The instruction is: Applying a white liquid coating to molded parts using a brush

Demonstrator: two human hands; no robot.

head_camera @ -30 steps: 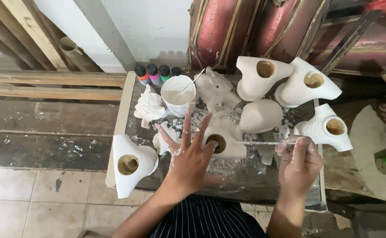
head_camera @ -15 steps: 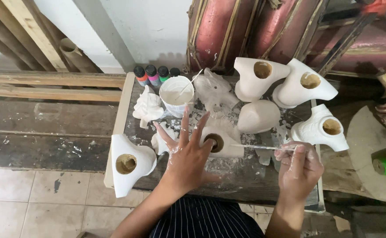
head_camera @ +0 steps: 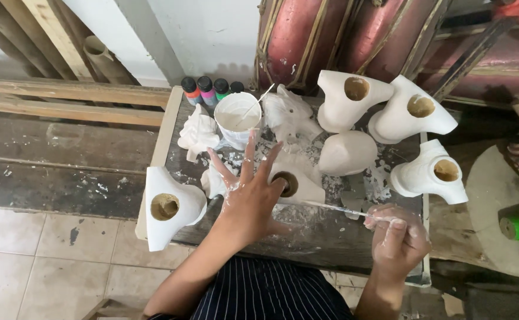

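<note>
On the paint-spattered worktop [head_camera: 330,231], your left hand [head_camera: 248,198] lies palm down with fingers [head_camera: 249,155] spread wide, tips reaching toward the white plaster cast [head_camera: 298,181] with a round hole, just beside it; whether the index tip touches the cast cannot be told. White plaster streaks the back of that hand. Your right hand [head_camera: 395,237] sits near the worktop's right front edge, fingers pinched narrow around a thin brush [head_camera: 336,208], whose shaft runs left toward the cast with the hole.

Behind the left hand stands a white cup [head_camera: 237,118] of white liquid with a stick in it. Four small paint bottles [head_camera: 207,89] line up at the back left corner. A small white figurine [head_camera: 197,133] stands left of the cup. One hollow white cast [head_camera: 167,204] overhangs the front left edge; three more [head_camera: 410,112] cluster at the right back, with a smooth rounded piece [head_camera: 347,153] between them.
</note>
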